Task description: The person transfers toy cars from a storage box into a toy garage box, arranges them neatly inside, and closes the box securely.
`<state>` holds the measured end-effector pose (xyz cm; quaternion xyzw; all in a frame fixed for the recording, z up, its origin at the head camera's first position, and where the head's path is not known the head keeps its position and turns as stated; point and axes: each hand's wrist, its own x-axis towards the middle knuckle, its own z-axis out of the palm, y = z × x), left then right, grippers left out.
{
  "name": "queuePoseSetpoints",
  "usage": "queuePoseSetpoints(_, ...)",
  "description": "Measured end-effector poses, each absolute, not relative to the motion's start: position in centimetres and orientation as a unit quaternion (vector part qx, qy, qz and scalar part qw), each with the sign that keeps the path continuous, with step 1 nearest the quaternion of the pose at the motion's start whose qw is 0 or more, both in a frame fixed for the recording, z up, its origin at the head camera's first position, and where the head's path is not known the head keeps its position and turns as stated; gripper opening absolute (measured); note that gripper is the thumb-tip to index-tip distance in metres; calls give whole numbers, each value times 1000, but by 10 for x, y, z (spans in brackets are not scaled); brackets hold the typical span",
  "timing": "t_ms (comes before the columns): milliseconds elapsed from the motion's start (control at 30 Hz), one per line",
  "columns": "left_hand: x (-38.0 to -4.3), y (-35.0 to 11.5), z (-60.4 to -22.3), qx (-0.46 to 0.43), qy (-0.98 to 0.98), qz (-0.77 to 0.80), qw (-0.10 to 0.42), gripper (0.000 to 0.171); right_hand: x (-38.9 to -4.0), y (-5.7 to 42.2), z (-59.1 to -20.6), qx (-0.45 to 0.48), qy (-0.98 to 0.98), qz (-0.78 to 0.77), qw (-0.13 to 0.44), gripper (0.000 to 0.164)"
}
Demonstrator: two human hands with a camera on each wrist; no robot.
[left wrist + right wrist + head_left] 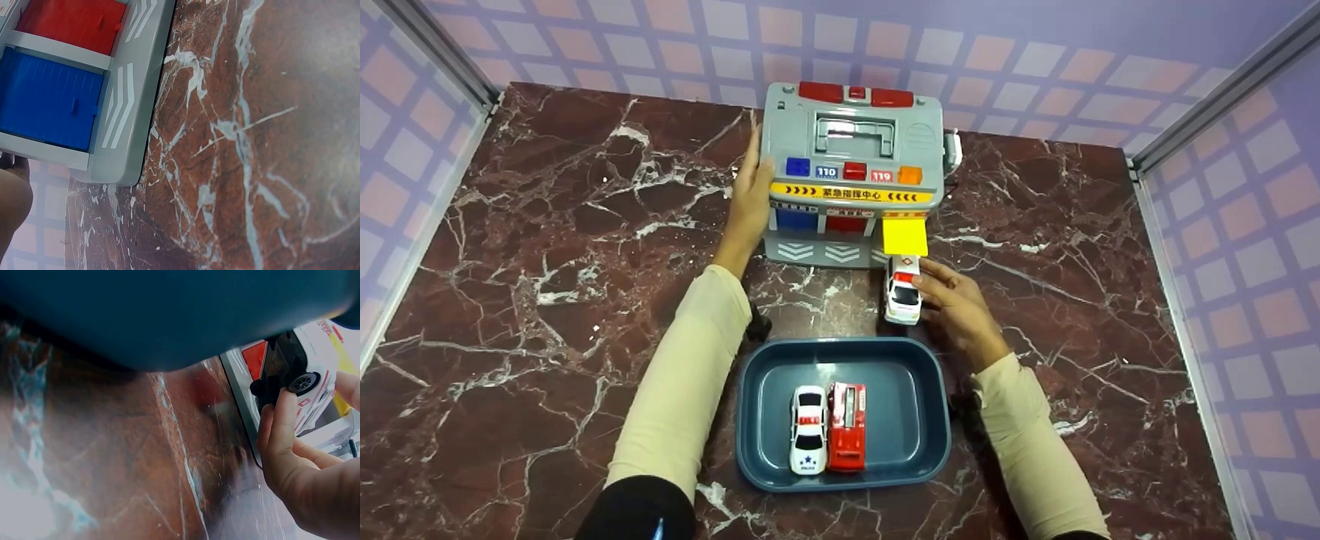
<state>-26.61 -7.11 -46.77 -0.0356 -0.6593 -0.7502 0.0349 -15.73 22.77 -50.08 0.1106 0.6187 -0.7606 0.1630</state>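
Observation:
A toy emergency station (793,135) with a grey roof stands near the back wall. My left hand (750,199) rests along its left side, fingers straight, thumb by the front corner. A white toy ambulance (903,300) with a red light bar is in my right hand (960,306), held between thumb and fingers. Its rear end lies at the raised yellow door (905,237) on the station's right. In the right wrist view the ambulance (316,349) is tilted, its underside and a wheel showing. The blue door (53,101) and red door (73,22) are down.
A dark blue-grey tub (746,420) stands in front of the station. Inside it lie a white toy police car (808,435) and a red toy fire truck (849,442), side by side. Patterned panels (997,52) border the marble-look surface (547,300) at the back and sides.

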Motion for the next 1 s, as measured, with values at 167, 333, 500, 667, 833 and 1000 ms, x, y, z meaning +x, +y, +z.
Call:
queuePoseSetpoints(167,-257,-70,-456,-30,-668,-743,32,59,-157,226,-500,109,619,-762,160,57)
queuePoseSetpoints(333,-256,-71,-455,-31,-679,-732,32,58,-157,225,-498,110,619,-762,157,56)
queuePoseSetpoints(500,-262,-72,-464,-33,-679,-733,34,58,-160,224,-497,107,629,-754,157,57)
queuePoseSetpoints(667,-273,-73,-479,-21,-687,-726,30,58,-162,222,-496,105,635,-749,157,57)
queuePoseSetpoints(833,-275,-73,-481,-19,-693,-720,32,58,-163,220,-495,107,632,-752,153,57)
queuePoseSetpoints(1000,-274,-73,-480,-20,-691,-722,35,58,-165,219,-495,109,635,-750,152,57)
